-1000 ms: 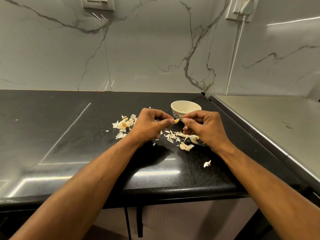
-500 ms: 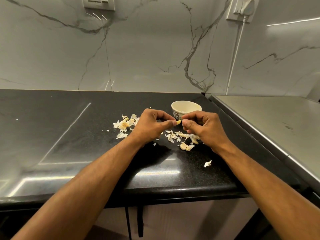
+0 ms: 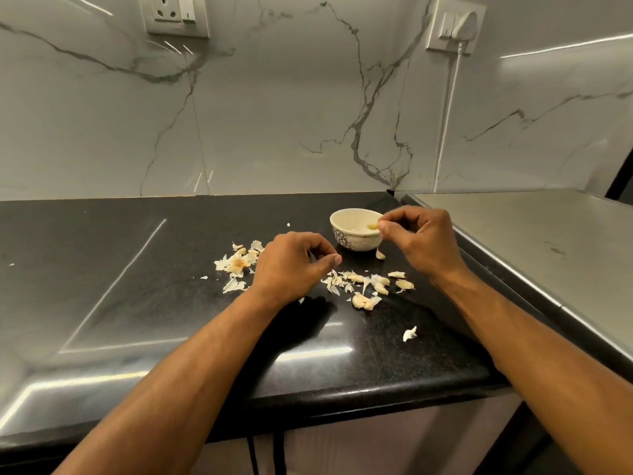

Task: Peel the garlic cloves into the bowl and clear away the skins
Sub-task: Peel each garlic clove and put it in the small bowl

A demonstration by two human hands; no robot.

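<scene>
Now over the small patterned bowl point(image 3: 356, 229): right hand point(image 3: 423, 243), fingers curled, thumb and forefinger tips pinched on a peeled, yellowish garlic clove point(image 3: 372, 226), held just inside the rim on the side nearest those fingertips. Below the same fingers, a strip of skin point(image 3: 379, 254), whether dangling from them or lying on the black counter point(image 3: 137, 269) beside the bowl's base, hard to say. Left hand point(image 3: 291, 265) low over the counter, fingers loosely curled, thumb straight and pointing toward the bowl, nothing visibly gripped. Just ahead of that thumb tip and under the right wrist, a scatter of unpeeled cloves point(image 3: 378, 284) and torn skins. Behind the left knuckles, a second heap of papery skins with the dry bulb base point(image 3: 238, 264). Nearer the counter's front edge, well apart from both sets of fingers, one stray skin scrap point(image 3: 409, 334).
</scene>
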